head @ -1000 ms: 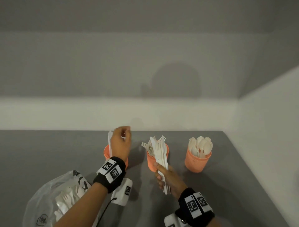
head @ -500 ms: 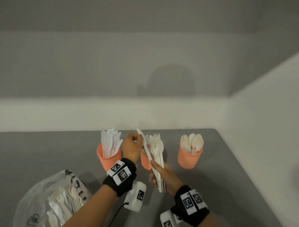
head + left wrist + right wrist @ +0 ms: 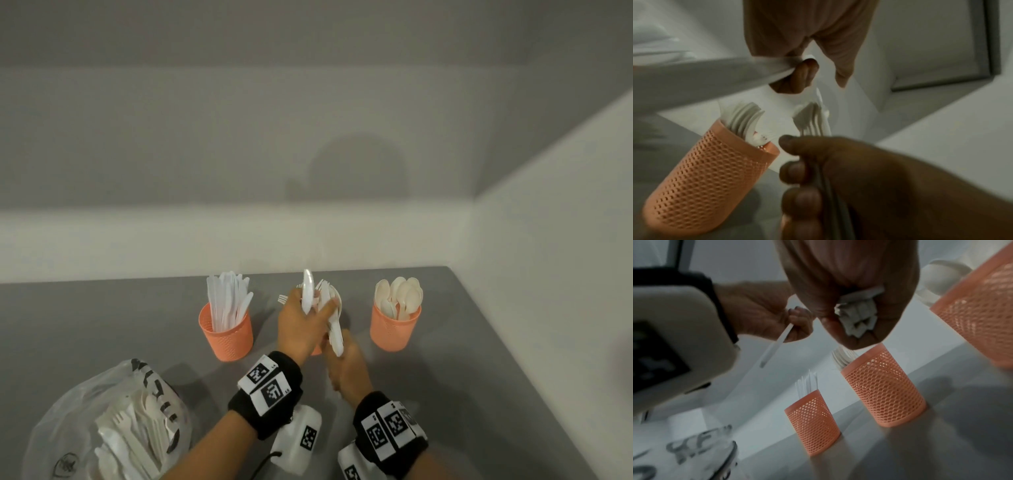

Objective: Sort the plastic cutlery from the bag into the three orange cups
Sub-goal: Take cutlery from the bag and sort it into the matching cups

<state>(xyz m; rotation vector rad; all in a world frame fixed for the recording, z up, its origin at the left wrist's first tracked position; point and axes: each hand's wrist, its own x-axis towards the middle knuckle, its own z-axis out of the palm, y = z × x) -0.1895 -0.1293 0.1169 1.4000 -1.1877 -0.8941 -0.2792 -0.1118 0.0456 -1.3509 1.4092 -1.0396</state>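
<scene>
Three orange mesh cups stand in a row: the knife cup (image 3: 226,334), the fork cup (image 3: 711,178), mostly hidden behind my hands in the head view, and the spoon cup (image 3: 395,330). My right hand (image 3: 344,366) grips a bundle of white cutlery (image 3: 335,329) by the handles, fork tines up, just in front of the fork cup (image 3: 884,394). My left hand (image 3: 303,322) pinches a single white piece (image 3: 307,291) and holds it upright beside the bundle, over the fork cup. In the right wrist view its handle (image 3: 777,344) hangs below my left hand's fingers (image 3: 797,321).
A clear plastic bag (image 3: 102,421) with more white cutlery lies at the near left of the grey table (image 3: 479,377). A white wall runs along the back and another along the right side. The table's right edge lies just beyond the spoon cup.
My left hand has come from the knife cup across to the bundle in my right hand and now holds one piece lifted out beside it. The right hand has kept its grip.
</scene>
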